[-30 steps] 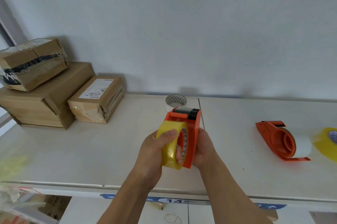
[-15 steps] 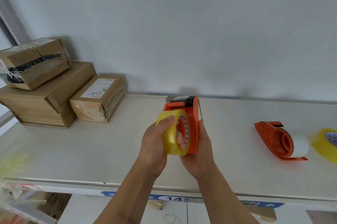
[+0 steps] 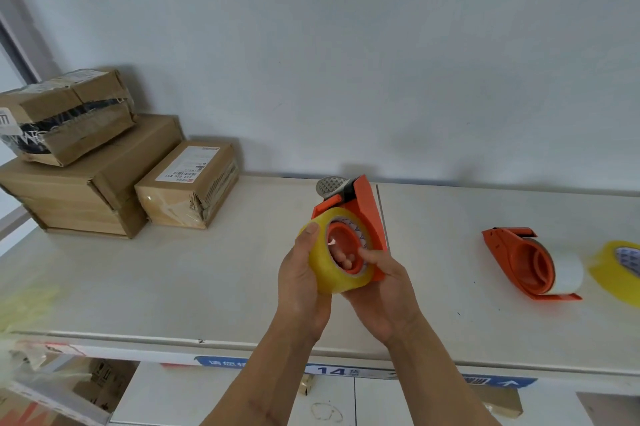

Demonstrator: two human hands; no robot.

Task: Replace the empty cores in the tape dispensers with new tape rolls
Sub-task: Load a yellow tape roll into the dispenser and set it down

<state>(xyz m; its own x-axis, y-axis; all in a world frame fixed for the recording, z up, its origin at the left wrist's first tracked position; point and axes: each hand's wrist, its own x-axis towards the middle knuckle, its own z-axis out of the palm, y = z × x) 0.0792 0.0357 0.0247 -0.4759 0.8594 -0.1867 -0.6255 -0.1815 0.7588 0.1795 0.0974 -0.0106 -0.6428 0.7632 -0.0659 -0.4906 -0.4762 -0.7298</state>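
Shelving edge [image 3: 346, 361] runs nearest, a white lip with a blue label strip printed 14, and its pale, matte top reaches back to a plain grey-white wall [image 3: 346, 44]. Above the front part of that top, the left hand [image 3: 301, 283] is wrapped around a yellow tape roll [image 3: 325, 266], thumb on its rim. The right hand [image 3: 384, 290] is closed on an orange tape dispenser [image 3: 367, 214], thumb against the roll's face. The roll is glossy and translucent, seated around the dispenser's orange hub, its printed core showing inside. To the right a second orange dispenser [image 3: 519, 262] lies on the surface with a white roll [image 3: 568, 273], just beside another yellow roll [image 3: 613, 273] at the frame edge. Just behind the held dispenser lies an empty patterned core [image 3: 329, 185]. Far left, three cardboard boxes [image 3: 86, 176] stand against the wall.
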